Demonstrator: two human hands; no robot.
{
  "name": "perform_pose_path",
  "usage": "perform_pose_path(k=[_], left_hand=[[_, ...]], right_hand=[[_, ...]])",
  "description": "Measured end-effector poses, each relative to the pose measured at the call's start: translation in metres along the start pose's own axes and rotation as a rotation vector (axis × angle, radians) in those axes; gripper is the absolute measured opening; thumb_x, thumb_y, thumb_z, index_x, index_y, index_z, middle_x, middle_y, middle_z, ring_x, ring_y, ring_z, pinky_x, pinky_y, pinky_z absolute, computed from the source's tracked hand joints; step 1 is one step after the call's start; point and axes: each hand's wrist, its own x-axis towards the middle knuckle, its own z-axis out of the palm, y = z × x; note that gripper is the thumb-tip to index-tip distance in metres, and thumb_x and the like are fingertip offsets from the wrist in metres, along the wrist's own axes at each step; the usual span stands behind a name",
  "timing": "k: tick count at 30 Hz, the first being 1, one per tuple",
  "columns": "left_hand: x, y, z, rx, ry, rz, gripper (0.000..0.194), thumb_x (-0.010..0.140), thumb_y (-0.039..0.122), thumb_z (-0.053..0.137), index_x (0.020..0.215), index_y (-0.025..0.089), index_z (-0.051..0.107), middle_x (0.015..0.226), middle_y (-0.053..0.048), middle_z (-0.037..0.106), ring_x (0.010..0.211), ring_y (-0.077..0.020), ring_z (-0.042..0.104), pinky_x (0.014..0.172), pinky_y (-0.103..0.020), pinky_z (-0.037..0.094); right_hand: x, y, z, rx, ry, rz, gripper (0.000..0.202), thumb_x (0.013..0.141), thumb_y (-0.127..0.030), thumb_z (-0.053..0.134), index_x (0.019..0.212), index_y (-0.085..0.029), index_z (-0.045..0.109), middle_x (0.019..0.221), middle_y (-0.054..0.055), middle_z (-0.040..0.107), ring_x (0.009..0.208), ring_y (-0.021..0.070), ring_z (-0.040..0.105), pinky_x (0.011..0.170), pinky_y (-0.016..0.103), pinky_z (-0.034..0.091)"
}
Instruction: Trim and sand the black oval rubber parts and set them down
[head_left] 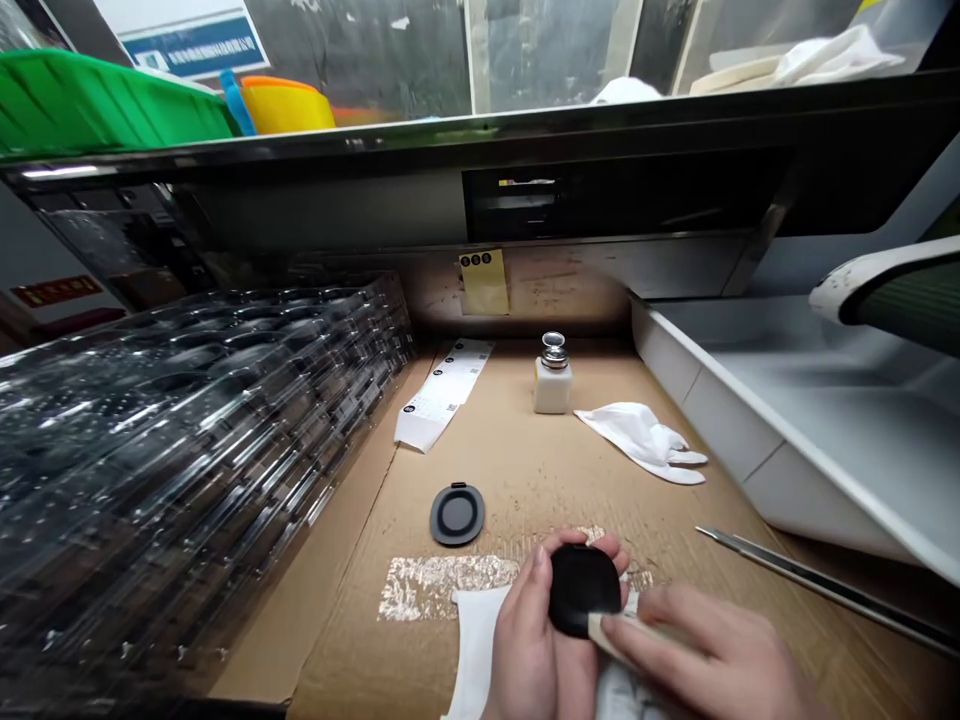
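My left hand [529, 630] is closed around a black rounded part [583, 588], with its smooth dark face turned up. A pale cloth [602, 632] is pinched in my right hand [712, 645], which is slightly blurred. The cloth's edge touches the lower rim of the black part. White fabric [476, 640] lies beneath my hands, partly hidden by them. Ahead and to the left rests a grey rounded part [457, 515] with a dark ring and a small tab at its top.
Stacked clear plastic trays [300, 400] fill the left side. On the cardboard [495, 460] are a pump bottle [553, 388], a label strip [444, 395], a white glove [641, 440] and metal tweezers [810, 580]. A white bin [720, 420] stands right; a shelf edge [480, 135] crosses above.
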Motion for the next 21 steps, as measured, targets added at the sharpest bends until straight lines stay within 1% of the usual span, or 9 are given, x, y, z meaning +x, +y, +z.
perform_pose_path(k=[1,3,7,11,12,13,15,17,21], left_hand=[[0.000,0.000,0.000,0.004,-0.011,0.008,0.030,0.085,0.035,0.041,0.089,0.014,0.062,0.100,-0.016,0.066,0.099,-0.0268,0.058,0.093,-0.042,0.034],[0.001,-0.001,0.001,-0.004,-0.020,0.028,0.030,0.086,0.033,0.040,0.089,0.014,0.062,0.098,-0.015,0.066,0.098,-0.0247,0.058,0.094,-0.041,0.033],[0.001,0.000,0.002,-0.019,0.022,0.062,0.028,0.087,0.030,0.040,0.090,0.014,0.063,0.094,-0.010,0.065,0.094,-0.0199,0.058,0.089,-0.037,0.037],[-0.001,0.002,0.002,-0.024,0.004,-0.010,0.027,0.086,0.033,0.041,0.087,0.015,0.060,0.093,-0.013,0.066,0.091,-0.0241,0.060,0.087,-0.041,0.037],[-0.002,0.002,0.002,-0.038,0.003,-0.028,0.027,0.086,0.035,0.041,0.087,0.015,0.060,0.093,-0.013,0.066,0.091,-0.0246,0.060,0.087,-0.042,0.037],[-0.002,0.002,0.003,-0.053,0.006,-0.035,0.028,0.086,0.036,0.040,0.087,0.016,0.059,0.093,-0.013,0.066,0.091,-0.0242,0.059,0.086,-0.041,0.038],[-0.002,0.001,0.003,-0.063,0.008,-0.018,0.029,0.086,0.038,0.039,0.086,0.017,0.059,0.092,-0.012,0.065,0.090,-0.0225,0.059,0.084,-0.039,0.038],[-0.002,0.000,0.004,-0.051,0.000,0.008,0.030,0.086,0.038,0.039,0.088,0.016,0.059,0.091,-0.011,0.065,0.089,-0.0213,0.058,0.083,-0.036,0.038],[-0.002,-0.001,0.005,-0.035,-0.004,0.008,0.031,0.087,0.033,0.040,0.098,0.012,0.059,0.092,-0.012,0.063,0.090,-0.0214,0.057,0.084,-0.035,0.037]], right_hand=[[0.003,0.006,-0.002,0.000,-0.015,0.002,0.029,0.086,-0.023,0.045,0.111,-0.026,0.058,0.077,0.004,0.060,0.065,0.0111,0.057,0.054,0.021,0.043],[0.010,0.018,-0.006,-0.007,-0.002,0.048,0.028,0.086,-0.023,0.045,0.111,-0.027,0.058,0.082,0.005,0.060,0.068,0.0117,0.056,0.056,0.023,0.042],[0.023,0.034,-0.015,0.028,-0.003,0.137,0.025,0.084,-0.024,0.051,0.107,-0.029,0.059,0.083,0.003,0.057,0.071,0.0111,0.055,0.059,0.022,0.044],[0.016,0.043,-0.029,0.048,0.093,0.199,0.026,0.083,-0.024,0.053,0.108,-0.025,0.058,0.091,0.004,0.058,0.080,0.0108,0.058,0.067,0.018,0.048],[0.012,0.044,-0.032,0.052,0.100,0.192,0.026,0.082,-0.024,0.053,0.107,-0.025,0.058,0.091,0.003,0.059,0.080,0.0106,0.059,0.067,0.016,0.048],[0.009,0.044,-0.034,0.068,0.077,0.164,0.026,0.082,-0.024,0.053,0.107,-0.024,0.058,0.091,0.003,0.060,0.079,0.0104,0.059,0.066,0.015,0.048],[0.004,0.042,-0.035,0.123,-0.011,0.087,0.026,0.083,-0.023,0.052,0.108,-0.023,0.058,0.089,0.003,0.061,0.079,0.0110,0.060,0.066,0.016,0.049],[0.000,0.036,-0.032,0.185,-0.091,0.018,0.026,0.083,-0.021,0.050,0.108,-0.021,0.058,0.088,0.005,0.062,0.080,0.0126,0.059,0.068,0.020,0.050],[-0.004,0.021,-0.018,0.237,-0.130,-0.013,0.027,0.084,-0.019,0.050,0.110,-0.021,0.057,0.091,0.006,0.063,0.082,0.0145,0.057,0.068,0.024,0.049]])
